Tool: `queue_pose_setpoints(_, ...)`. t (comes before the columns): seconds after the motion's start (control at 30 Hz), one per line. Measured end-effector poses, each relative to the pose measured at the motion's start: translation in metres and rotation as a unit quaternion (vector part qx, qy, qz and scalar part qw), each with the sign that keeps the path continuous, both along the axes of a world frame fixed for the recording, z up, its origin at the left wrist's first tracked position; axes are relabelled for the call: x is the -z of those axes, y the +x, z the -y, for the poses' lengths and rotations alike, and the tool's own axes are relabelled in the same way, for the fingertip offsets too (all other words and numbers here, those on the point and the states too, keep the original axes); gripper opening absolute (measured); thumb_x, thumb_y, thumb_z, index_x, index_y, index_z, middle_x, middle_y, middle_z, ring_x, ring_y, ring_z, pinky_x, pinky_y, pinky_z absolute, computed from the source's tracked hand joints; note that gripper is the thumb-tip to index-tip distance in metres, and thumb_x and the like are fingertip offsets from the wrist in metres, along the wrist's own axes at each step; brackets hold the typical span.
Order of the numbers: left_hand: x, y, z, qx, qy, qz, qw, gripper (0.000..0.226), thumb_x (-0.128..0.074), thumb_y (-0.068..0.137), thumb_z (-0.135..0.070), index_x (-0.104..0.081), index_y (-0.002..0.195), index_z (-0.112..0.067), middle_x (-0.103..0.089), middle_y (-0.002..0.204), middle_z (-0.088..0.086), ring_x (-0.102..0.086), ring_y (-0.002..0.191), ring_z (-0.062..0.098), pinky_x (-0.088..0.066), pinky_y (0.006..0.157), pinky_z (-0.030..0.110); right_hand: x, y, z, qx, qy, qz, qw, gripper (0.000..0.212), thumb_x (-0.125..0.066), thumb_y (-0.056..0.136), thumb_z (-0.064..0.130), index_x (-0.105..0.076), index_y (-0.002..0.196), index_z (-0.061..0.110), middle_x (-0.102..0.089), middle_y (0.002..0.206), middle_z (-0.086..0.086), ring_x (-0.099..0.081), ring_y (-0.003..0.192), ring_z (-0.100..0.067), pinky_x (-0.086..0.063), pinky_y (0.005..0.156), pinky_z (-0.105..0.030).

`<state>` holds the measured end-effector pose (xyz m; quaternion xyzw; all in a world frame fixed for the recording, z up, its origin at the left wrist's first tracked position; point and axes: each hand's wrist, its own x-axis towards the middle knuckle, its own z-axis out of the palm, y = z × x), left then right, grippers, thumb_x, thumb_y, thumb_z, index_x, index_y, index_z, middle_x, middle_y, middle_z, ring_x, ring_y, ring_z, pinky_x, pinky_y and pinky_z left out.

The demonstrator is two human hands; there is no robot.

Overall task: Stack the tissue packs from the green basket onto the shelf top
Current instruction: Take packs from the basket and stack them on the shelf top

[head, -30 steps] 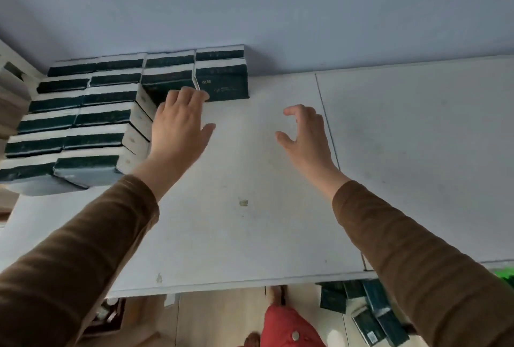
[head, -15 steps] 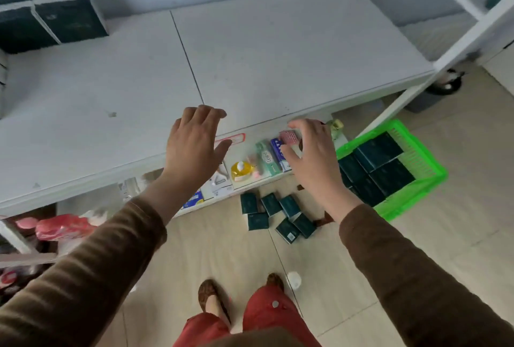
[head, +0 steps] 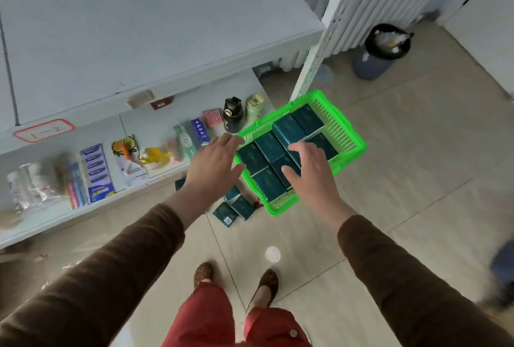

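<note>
Both hands now over basket | glossy rectangular packs

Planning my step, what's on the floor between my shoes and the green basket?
In the head view, loose tissue packs lie by the green basket, and a small white disc sits nearer the shoes.

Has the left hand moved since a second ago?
Yes. The left hand has left the shelf top and come down toward the green basket on the floor, fingers open.
</note>
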<state>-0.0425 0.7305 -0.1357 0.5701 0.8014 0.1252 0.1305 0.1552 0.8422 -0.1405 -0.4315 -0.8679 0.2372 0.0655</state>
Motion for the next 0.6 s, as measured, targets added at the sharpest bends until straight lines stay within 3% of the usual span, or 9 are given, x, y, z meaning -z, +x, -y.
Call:
queue_pose_setpoints(0.3, 0.096, 0.036, -0.148, 0.066, -0.072, 0.006, 0.995, 0.050, -0.063, 0.088, -0.027, -0.048, 0.135, -0.024, -0.053, 0.130, -0.002, -0.048, 0.119, 0.023, -0.043, 0.096, 0.041, 0.096, 0.033, -0.150, 0.135, -0.160, -0.011, 0.978, 0.042, -0.067, 0.092, 0.029, -0.054, 0.129, 0.014, -0.056, 0.125, -0.003, -0.056, 0.113, -0.024, -0.047, 0.097, -0.044)
queue_pose_setpoints(0.43, 0.146, 0.033, -0.217, 0.108, -0.108, -0.030, 0.988, 0.049, -0.060, 0.087, -0.018, -0.048, 0.133, -0.023, -0.053, 0.127, -0.001, -0.048, 0.116, 0.023, -0.044, 0.094, 0.041, 0.150, 0.027, -0.204, 0.191, -0.227, -0.028, 0.954, 0.050, -0.067, 0.092, 0.033, -0.050, 0.135, 0.014, -0.058, 0.129, -0.004, -0.058, 0.107, -0.019, -0.048, 0.093, -0.037)
queue_pose_setpoints(0.6, 0.208, 0.037, -0.285, 0.158, -0.129, -0.074, 0.976, 0.055, -0.058, 0.087, -0.004, -0.045, 0.137, -0.020, -0.051, 0.130, 0.000, -0.049, 0.116, 0.024, -0.044, 0.094, 0.040, 0.221, 0.022, -0.249, 0.265, -0.325, -0.058, 0.906, 0.064, -0.068, 0.093, 0.033, -0.039, 0.145, 0.011, -0.055, 0.136, -0.009, -0.058, 0.117, -0.023, -0.039, 0.086, -0.028)
